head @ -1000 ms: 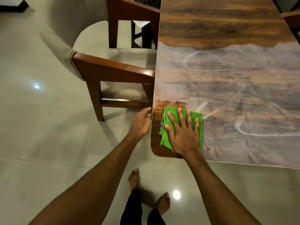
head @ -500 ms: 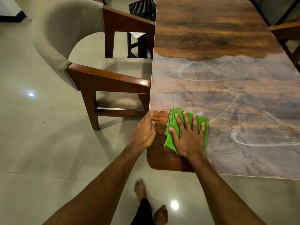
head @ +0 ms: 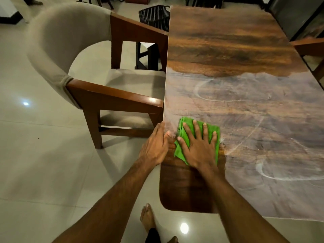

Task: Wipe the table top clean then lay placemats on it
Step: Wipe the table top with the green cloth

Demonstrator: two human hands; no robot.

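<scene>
Folded green cloth (head: 178, 152) lies flat on the wooden table (head: 228, 41) by its left edge, where clean wood meets whitish smears.

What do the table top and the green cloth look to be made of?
Table top: likely polished or laminated wood; the dark grain looks glossy where wiped, with a pale dusty film elsewhere. Green cloth: soft fabric, maybe microfibre, folded and creased under the right hand.
</scene>
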